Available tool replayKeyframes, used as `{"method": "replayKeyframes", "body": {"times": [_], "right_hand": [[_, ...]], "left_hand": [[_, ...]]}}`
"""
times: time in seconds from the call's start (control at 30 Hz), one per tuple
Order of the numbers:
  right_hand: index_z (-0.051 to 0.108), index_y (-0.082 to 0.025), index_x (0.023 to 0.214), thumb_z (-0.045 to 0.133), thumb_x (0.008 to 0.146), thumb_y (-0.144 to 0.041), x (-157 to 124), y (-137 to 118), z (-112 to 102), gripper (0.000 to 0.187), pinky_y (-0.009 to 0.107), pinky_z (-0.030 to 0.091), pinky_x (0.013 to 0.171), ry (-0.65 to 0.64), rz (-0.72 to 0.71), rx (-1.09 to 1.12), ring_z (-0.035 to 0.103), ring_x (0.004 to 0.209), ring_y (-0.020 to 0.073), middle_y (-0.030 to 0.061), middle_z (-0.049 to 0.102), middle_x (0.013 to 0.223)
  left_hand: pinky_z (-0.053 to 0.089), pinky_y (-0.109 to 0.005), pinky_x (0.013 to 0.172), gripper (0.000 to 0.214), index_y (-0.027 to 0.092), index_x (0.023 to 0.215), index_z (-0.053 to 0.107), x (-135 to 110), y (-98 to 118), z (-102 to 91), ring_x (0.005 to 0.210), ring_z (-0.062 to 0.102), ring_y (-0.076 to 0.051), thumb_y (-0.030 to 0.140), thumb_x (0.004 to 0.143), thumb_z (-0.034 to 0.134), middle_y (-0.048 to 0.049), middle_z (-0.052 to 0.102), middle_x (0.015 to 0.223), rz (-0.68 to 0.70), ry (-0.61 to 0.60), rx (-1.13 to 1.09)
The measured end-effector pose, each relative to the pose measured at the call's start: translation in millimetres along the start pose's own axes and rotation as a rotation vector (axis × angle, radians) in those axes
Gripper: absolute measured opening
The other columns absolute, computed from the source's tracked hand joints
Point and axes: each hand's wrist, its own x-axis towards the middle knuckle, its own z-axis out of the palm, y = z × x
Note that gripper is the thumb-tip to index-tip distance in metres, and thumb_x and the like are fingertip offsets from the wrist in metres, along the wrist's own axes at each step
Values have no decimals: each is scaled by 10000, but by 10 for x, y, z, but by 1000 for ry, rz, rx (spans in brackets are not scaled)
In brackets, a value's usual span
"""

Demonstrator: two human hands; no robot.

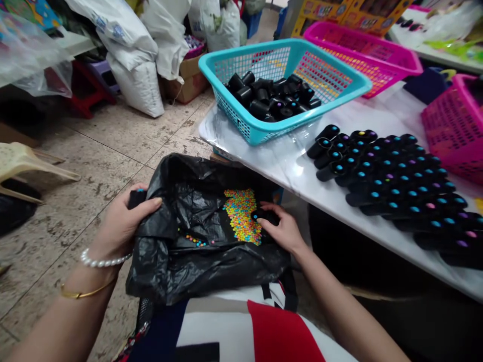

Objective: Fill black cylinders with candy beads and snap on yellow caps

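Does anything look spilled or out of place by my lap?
Yes: a few stray coloured beads lie apart from the main bead heap on the black plastic bag, so they look spilled.

The left hand is hiding most of a black cylinder, while the right hand is covering much of a second cylinder. The beads are showing too small for their exact shape to be told, and folds of the bag are hiding part of its inside. The right edge is cutting off the cylinder rows and a pink basket, the top edge is cropping the white sacks, and the bottom edge is cutting off the patterned cloth.
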Motion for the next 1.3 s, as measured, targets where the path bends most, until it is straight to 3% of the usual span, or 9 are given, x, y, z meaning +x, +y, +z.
{"method": "replayKeyframes", "body": {"times": [0.1,0.27,0.37,0.53,0.63,0.73,0.93,1.07,1.3], "right_hand": [[596,-210,1000,642,759,-357,-3,-63,-175,285,371,436,948,8,-6,-85,604,1068,224,73,640,1183],[586,-189,889,667,727,-356,-60,-94,-224,246,470,312,1043,-44,-120,-545,503,1185,303,96,671,1004],[598,-167,867,653,755,-328,-74,-133,-150,203,476,222,1079,-120,-219,-850,468,1177,326,117,661,955],[609,-152,1026,578,815,-208,-9,-194,-69,221,399,307,986,-301,-251,-1037,548,892,263,94,651,807],[634,-183,1006,549,838,-199,54,-221,-29,189,414,313,952,-355,-279,-1049,523,955,277,115,639,916],[620,-194,1081,556,846,-243,106,-274,20,249,406,354,896,-386,-325,-1006,487,1038,301,136,592,1085],[618,-169,954,523,849,-190,38,-330,-2,143,334,418,849,-528,-129,-824,571,991,259,113,646,975],[592,-122,936,593,791,-204,-28,-272,-2,167,347,466,714,-439,64,-799,648,842,285,168,669,897],[498,-167,1065,618,800,-241,202,-101,135,300,317,513,781,-199,163,-532,666,904,222,106,675,976]], "left_hand": [[444,-222,531,418,215,893,527,-13,-289,-84,574,534,-125,424,604,745,51,562,700,18,-62,-23],[452,-265,604,387,195,930,562,128,-577,-8,666,579,-184,530,741,608,3,602,729,227,-155,471],[460,-316,640,397,174,1028,556,127,-498,109,682,608,-229,505,810,534,-43,629,768,371,-16,817],[477,-404,769,405,89,1200,492,-6,-220,258,941,603,-328,357,901,437,-183,614,1032,664,21,1162],[438,-426,918,430,109,1259,461,-96,-61,367,1137,509,-334,347,901,469,-191,541,1201,835,-2,1104],[468,-381,880,391,159,1197,492,-195,24,574,1039,566,-275,413,900,490,-127,602,1090,863,-246,991],[498,-381,697,323,153,981,521,-406,-284,1038,804,626,-277,454,915,423,-110,643,848,753,-642,1069],[492,-397,752,271,147,952,525,-488,-480,1101,815,614,-261,345,943,340,-116,627,859,756,-732,1032],[451,-451,916,392,138,1175,523,-390,-308,1147,1051,536,-298,369,859,557,-147,580,1078,803,-742,902]]}}
